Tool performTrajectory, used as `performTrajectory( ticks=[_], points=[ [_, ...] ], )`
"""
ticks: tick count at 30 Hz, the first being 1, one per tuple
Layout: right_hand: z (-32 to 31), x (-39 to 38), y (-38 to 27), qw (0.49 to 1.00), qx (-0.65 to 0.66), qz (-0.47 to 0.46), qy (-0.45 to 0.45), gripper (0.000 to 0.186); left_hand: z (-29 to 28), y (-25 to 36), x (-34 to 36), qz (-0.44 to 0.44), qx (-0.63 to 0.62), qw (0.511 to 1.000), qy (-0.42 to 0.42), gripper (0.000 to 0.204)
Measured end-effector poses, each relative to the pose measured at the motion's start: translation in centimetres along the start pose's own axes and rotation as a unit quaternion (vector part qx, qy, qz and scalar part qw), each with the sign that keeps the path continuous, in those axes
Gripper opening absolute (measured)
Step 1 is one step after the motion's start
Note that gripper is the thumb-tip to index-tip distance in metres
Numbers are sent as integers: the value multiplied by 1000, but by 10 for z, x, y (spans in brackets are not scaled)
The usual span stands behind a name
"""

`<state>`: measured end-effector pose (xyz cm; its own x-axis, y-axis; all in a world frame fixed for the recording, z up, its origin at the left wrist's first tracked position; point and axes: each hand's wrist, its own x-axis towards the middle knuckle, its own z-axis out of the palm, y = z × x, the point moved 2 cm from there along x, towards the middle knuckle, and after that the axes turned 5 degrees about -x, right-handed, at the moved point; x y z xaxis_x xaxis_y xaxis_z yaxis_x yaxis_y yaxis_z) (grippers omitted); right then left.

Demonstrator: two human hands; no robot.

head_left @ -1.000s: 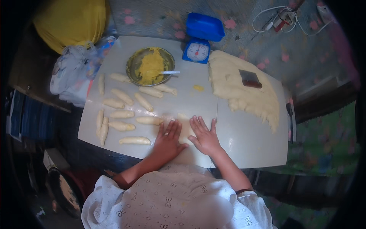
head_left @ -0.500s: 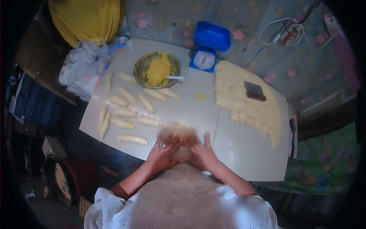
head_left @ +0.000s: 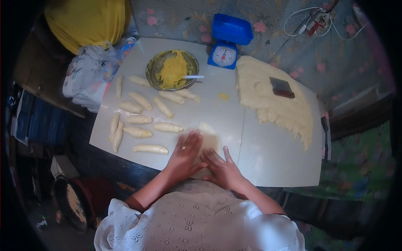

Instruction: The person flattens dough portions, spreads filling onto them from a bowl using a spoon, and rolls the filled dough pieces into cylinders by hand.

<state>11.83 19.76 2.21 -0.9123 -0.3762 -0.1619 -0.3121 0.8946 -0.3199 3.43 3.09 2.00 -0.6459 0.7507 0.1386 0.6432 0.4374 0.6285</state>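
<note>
A small flattened piece of dough [head_left: 209, 138] lies on the table at its near edge, partly hidden under my fingers. My left hand [head_left: 185, 155] rests palm down along its left side, fingers stretched out, with a ring on one finger. Lower down, my right hand [head_left: 221, 167] lies flat with its fingertips on the dough's near part and its thumb apart. Neither hand grips anything. To the left lie several rolled dough pieces [head_left: 168, 127]; the closest is just beyond my left fingertips.
A metal bowl [head_left: 152, 79] of yellow filling [head_left: 175, 69] with a white-handled utensil stands at the back. Behind it are a blue scale [head_left: 224, 56] and plastic bags [head_left: 90, 75]. A large dough sheet [head_left: 268, 96] covers the far right, a dough scraper [head_left: 281, 87] on it.
My hands have drawn slightly apart, the right one lower and nearer me. More of the flattened dough shows beyond my fingers. The whole view has shifted a little.
</note>
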Motion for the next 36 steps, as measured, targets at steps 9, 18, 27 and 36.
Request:
performTrajectory(
  ticks=[9,18,27,36],
  points=[
    [7,-25,15,995,71,43,56,68,10,6,-15,76,85,984,-135,78],
    [-1,-29,15,988,90,115,50,68,26,12,-2,93,67,986,-117,81],
    [-12,3,25,975,16,161,153,66,19,6,14,61,5,995,-77,83],
    [-4,24,37,975,7,179,128,67,27,-10,11,29,132,990,-28,87]
  ],
)
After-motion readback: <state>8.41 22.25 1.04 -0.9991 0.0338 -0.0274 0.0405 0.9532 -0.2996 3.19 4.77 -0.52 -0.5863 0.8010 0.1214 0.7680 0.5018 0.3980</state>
